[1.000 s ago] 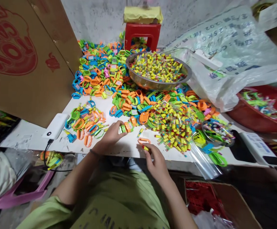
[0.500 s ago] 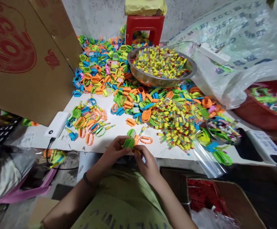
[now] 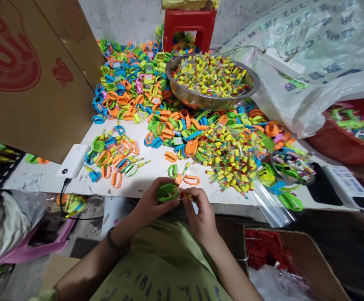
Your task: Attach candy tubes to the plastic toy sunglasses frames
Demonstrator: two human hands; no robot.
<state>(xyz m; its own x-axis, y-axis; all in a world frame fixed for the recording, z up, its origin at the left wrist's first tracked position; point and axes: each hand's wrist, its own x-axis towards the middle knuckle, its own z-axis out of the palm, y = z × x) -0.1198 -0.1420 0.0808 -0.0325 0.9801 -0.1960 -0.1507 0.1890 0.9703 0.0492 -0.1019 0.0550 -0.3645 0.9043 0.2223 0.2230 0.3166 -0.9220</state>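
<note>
My left hand point(image 3: 153, 205) is closed around a green plastic toy watch point(image 3: 168, 192), its hollow loop facing me. Just right of it, my right hand point(image 3: 202, 215) pinches a small yellow tube with a red end point(image 3: 185, 195), partly covered by the fingers. The two pieces are close together over the table's front edge; whether they touch I cannot tell. Beyond my hands lie a green band point(image 3: 172, 171), another yellow tube point(image 3: 186, 168) and an orange band point(image 3: 191, 179). A heap of yellow tubes point(image 3: 229, 161) spreads to the right.
A metal bowl point(image 3: 211, 100) of yellow tubes stands among many coloured toy watches point(image 3: 127, 90). A red stool point(image 3: 189, 17) is behind it. The cardboard box point(image 3: 53, 113) and power bank point(image 3: 73, 161) are left; a plastic sack point(image 3: 314, 54), red basin point(image 3: 342, 142) and phone point(image 3: 323, 188) right.
The green toy watch has turned in my left hand, so its loop now shows instead of its face. My right hand has moved slightly right with the tube. The camera view has shifted a little.
</note>
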